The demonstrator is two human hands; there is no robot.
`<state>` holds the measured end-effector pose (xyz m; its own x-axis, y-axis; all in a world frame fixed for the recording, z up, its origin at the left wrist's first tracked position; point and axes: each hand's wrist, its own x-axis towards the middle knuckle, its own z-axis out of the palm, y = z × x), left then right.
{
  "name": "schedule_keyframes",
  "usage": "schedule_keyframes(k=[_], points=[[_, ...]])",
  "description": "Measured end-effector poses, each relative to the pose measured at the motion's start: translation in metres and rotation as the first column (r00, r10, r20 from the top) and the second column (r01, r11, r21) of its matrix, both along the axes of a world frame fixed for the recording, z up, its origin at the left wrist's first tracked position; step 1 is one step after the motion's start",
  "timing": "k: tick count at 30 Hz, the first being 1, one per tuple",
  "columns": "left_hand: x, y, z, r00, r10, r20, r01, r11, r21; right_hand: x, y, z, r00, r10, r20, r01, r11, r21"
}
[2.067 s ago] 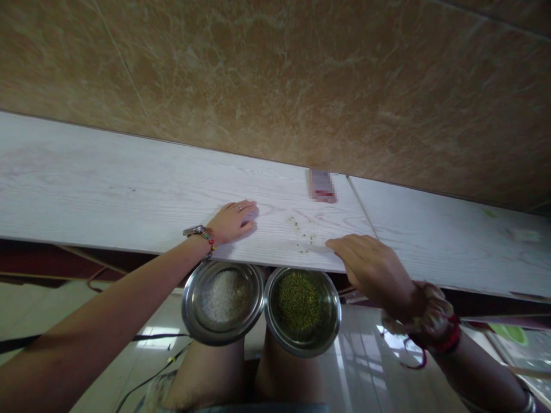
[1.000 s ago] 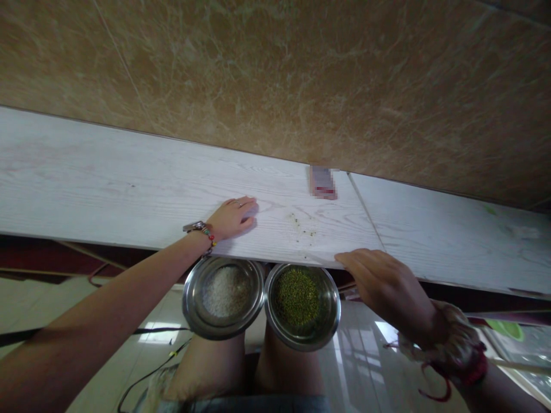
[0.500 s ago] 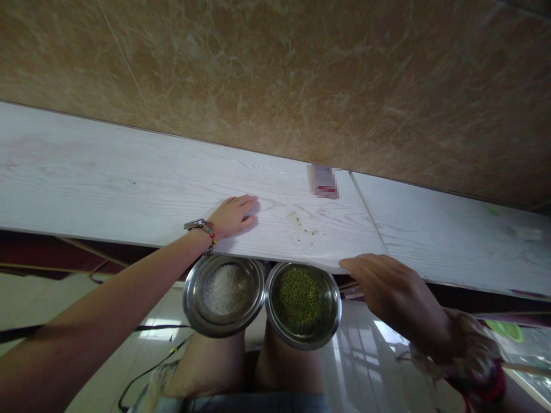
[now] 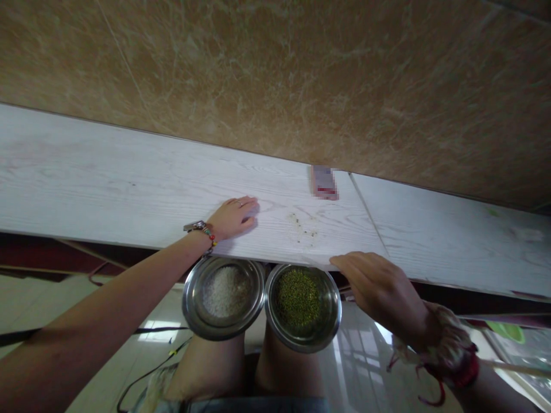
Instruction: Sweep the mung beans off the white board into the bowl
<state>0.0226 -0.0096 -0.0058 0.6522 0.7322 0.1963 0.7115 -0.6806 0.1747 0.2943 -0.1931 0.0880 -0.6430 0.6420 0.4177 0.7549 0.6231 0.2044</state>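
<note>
My left hand (image 4: 235, 218) lies flat on the white wood-grain table (image 4: 172, 172), fingers stretched out, holding nothing. At the table's front edge, my right hand (image 4: 374, 281) points left with its fingers pressed together; the thumb side and anything inside are hidden. Several tiny dark and greenish bits (image 4: 305, 226) are scattered on the tabletop between the hands. Below the edge, a steel bowl (image 4: 189, 310) with white rice-like grains (image 4: 226, 291) rests over my left thigh. Beside it, over the right thigh, is a second steel bowl (image 4: 331, 327) with green mung-like beans (image 4: 298, 297).
A blurred-out greyish, phone-shaped object (image 4: 324, 180) lies at the table's back edge by the brown marbled wall (image 4: 258, 74). A seam (image 4: 368, 212) crosses the tabletop to its right. A green round item (image 4: 508, 331) is low at the right. A dark cord (image 4: 138, 367) hangs at lower left.
My right hand has shifted a little to the left along the table edge, its forearm swinging left too. The left hand stays where it was, and both bowls look nearly the same.
</note>
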Motion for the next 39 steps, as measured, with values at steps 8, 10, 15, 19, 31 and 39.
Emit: schedule_keyframes(k=[8, 10, 15, 19, 31, 39], points=[[0.000, 0.000, -0.001, 1.000, 0.008, 0.004, -0.008, 1.000, 0.007, 0.025, 0.021, -0.012, 0.993, -0.089, 0.073, 0.078, 0.987, 0.142], [-0.001, 0.000, 0.000, 1.000, 0.009, -0.008, -0.009, 1.000, 0.003, 0.029, 0.024, -0.010, 0.992, -0.105, 0.063, 0.093, 0.982, 0.165], [0.000, -0.001, 0.002, 0.999, 0.013, -0.033, -0.013, 1.000, -0.006, 0.031, 0.037, -0.010, 0.980, -0.172, 0.097, 0.149, 0.966, 0.210], [0.000, -0.002, 0.003, 0.999, 0.013, -0.033, -0.013, 1.000, -0.001, 0.029, 0.041, -0.011, 0.978, -0.139, 0.155, 0.111, 0.978, 0.176], [-0.001, -0.001, 0.000, 1.000, 0.014, -0.019, -0.014, 1.000, 0.007, 0.027, 0.024, -0.002, 0.989, -0.091, 0.120, 0.066, 0.978, 0.197], [0.000, -0.001, 0.000, 1.000, 0.006, -0.018, -0.006, 1.000, 0.006, 0.024, 0.016, -0.001, 0.992, -0.036, 0.118, 0.019, 0.989, 0.146]])
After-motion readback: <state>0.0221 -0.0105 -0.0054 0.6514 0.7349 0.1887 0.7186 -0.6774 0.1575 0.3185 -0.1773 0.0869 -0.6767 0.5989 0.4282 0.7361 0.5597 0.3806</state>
